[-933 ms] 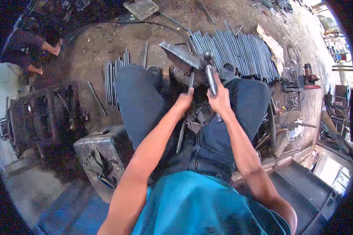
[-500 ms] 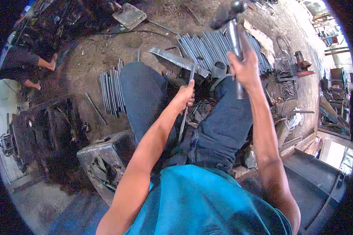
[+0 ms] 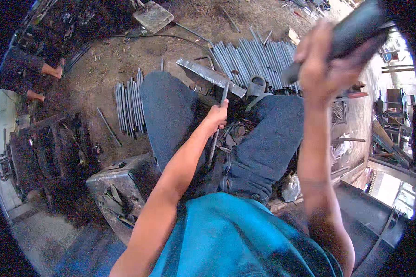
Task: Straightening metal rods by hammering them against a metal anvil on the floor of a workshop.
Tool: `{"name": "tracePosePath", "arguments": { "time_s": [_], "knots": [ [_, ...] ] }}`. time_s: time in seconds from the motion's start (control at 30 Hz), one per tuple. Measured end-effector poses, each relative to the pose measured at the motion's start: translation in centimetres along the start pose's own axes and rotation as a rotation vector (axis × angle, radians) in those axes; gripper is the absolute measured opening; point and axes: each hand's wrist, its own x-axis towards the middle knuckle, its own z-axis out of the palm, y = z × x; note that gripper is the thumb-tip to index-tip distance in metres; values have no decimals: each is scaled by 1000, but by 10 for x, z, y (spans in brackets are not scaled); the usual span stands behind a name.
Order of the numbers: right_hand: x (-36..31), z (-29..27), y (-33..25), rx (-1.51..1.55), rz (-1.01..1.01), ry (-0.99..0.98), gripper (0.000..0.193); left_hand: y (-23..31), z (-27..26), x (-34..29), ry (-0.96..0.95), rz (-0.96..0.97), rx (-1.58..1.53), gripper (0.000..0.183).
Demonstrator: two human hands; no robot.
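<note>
My left hand (image 3: 216,117) is closed around a thin metal rod (image 3: 224,94). The rod's far end rests at the edge of a long steel bar or anvil (image 3: 205,74) between my knees, and its near end points back toward my lap. Raised high at the right, my right hand (image 3: 316,64) grips a hammer (image 3: 358,30); both are smeared by motion. The butt of its handle sticks out on the left side of the fist. Just right of the anvil, a dark cylindrical metal piece (image 3: 256,86) sits by my right knee.
Many metal rods (image 3: 259,57) lie in a row beyond the anvil, and a smaller row of rods (image 3: 130,107) is left of my knee. A worn metal box (image 3: 120,187) stands at my left. Another person's feet (image 3: 55,71) show at the far left.
My right hand has swung the hammer up and to the right, closer to the camera. My left hand and the rod have stayed nearly where they were.
</note>
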Motion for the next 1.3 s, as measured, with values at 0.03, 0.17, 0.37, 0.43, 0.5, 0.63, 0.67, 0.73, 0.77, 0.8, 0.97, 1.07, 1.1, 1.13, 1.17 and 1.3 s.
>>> {"name": "tracePosePath", "arguments": {
  "time_s": [0.03,0.17,0.37,0.43,0.5,0.63,0.67,0.73,0.77,0.8,0.97,1.07,1.1,1.13,1.17,1.3],
  "knots": [
    [-37,-4,20,-197,-30,-41,43,3,3,-1,1,21,23,52],
    [-192,-11,81,-279,616,-828,64,2,-6,25,-13,118,439,72],
    [-246,-14,119,-339,916,-776,67,-11,5,6,170,110,289,74],
    [-236,-18,114,-297,1217,-661,71,2,9,-4,157,95,281,74],
    [-250,-30,138,-182,1244,-552,75,3,12,-7,197,112,304,73],
    [-192,-32,104,100,1236,-542,74,-5,-8,17,109,173,356,62],
    [-174,-36,95,179,1212,-523,74,-5,-4,13,8,111,123,52],
    [-131,-38,78,252,1061,-524,72,1,5,1,33,14,-37,41],
    [-106,-35,64,226,983,-505,71,-1,3,5,29,10,-38,41],
    [-79,-33,49,204,906,-489,70,-4,-4,13,-74,26,-5,35],
    [32,-20,-10,369,425,-425,13,-8,-7,12,-48,65,82,23],
    [63,-11,-35,202,169,-278,20,-5,4,10,36,83,194,22],
    [62,-11,-20,293,308,-126,21,-12,2,20,4,93,171,21],
    [54,-8,-9,380,452,33,35,-12,1,17,13,84,163,21],
    [33,-3,-15,289,323,-58,21,-6,2,9,54,89,194,19],
    [-104,-6,41,-477,-168,-311,65,-5,1,6,115,96,261,24]
  ]
}}
